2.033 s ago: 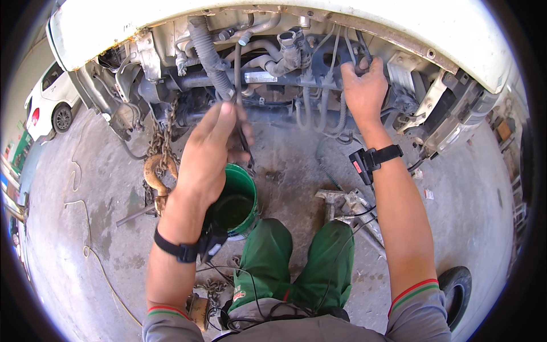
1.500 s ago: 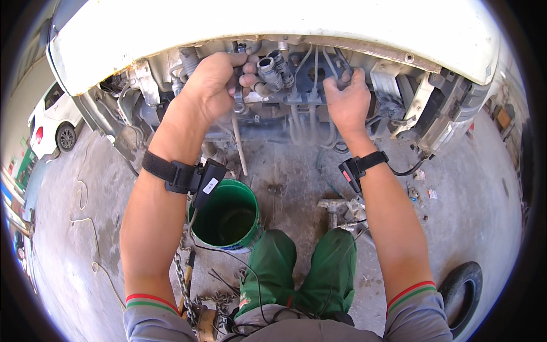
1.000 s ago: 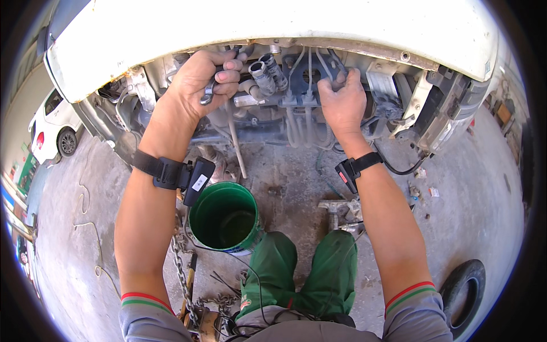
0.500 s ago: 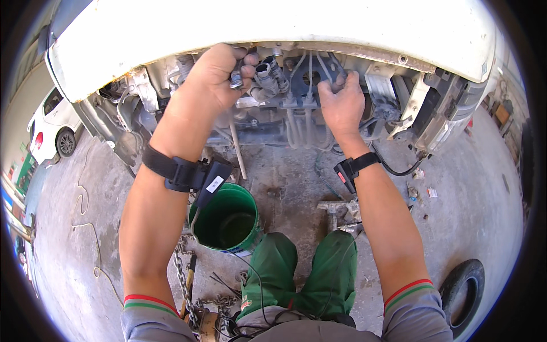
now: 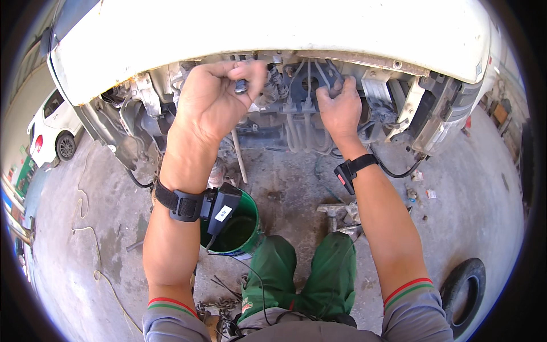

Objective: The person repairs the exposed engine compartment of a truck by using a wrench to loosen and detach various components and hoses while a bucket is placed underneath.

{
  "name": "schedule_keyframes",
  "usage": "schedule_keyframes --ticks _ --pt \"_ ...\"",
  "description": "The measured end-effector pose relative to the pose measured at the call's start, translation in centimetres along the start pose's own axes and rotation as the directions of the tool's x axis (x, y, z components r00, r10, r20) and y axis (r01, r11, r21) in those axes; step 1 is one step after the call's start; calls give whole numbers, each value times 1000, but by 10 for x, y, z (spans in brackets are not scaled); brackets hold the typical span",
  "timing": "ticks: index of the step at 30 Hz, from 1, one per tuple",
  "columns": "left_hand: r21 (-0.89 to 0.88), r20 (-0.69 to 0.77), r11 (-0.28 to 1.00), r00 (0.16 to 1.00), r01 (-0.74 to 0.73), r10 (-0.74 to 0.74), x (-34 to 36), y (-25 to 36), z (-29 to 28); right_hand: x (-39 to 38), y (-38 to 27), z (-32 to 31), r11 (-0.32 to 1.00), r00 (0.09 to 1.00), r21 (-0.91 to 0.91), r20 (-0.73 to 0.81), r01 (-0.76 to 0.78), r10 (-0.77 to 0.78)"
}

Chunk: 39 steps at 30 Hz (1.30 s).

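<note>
My left hand (image 5: 209,105) is raised into the exposed front of the white vehicle (image 5: 268,25), its curled fingers blurred around a silver wrench (image 5: 241,87), whose end shows by the palm. Just right of it are grey hose fittings (image 5: 273,85), partly behind the fingers. My right hand (image 5: 341,111) grips a dark elongated part (image 5: 336,74) beside several thin pipes (image 5: 309,82) that run down to a lower crossmember (image 5: 262,134). Whether that part is a tool or a hose is unclear, as the fingertips hide much of it.
A green bucket (image 5: 248,211) stands on the concrete floor below my left forearm. Metal parts (image 5: 336,214) lie right of centre, a tyre (image 5: 476,279) at lower right. A yellow cord (image 5: 97,276) runs along the left floor, near a parked white car (image 5: 54,119).
From two seconds back, my left hand has risen from above the bucket into the engine parts, lately shifting right with its fingers moving. My right hand stays on the same part, slightly lower than mid-sequence.
</note>
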<state>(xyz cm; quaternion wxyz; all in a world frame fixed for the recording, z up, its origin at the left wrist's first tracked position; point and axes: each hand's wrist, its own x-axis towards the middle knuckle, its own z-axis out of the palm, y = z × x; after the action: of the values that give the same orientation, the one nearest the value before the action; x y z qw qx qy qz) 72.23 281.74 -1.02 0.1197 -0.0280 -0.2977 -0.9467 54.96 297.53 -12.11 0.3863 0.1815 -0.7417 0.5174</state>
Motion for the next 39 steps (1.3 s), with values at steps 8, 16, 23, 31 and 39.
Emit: schedule_keyframes --ticks 8,16,23,31,39 --pt "374 33 913 982 161 -187 -9 17 22 2 5 1 1000 1000 -17 1 24 -24" --pt "728 -177 669 984 152 -31 0 12 32 2 7 -1 999 998 3 28 47 -47" --pt "792 -158 589 986 160 -55 2 18 30 7 13 1 993 993 21 16 118 -119" --pt "820 -1 553 967 146 -255 3 38 23 4 6 -7 999 998 -15 51 43 -43" --pt "777 51 617 964 125 -260 16 44 9 -13 -90 -56 744 783 246 -183 622 -594"
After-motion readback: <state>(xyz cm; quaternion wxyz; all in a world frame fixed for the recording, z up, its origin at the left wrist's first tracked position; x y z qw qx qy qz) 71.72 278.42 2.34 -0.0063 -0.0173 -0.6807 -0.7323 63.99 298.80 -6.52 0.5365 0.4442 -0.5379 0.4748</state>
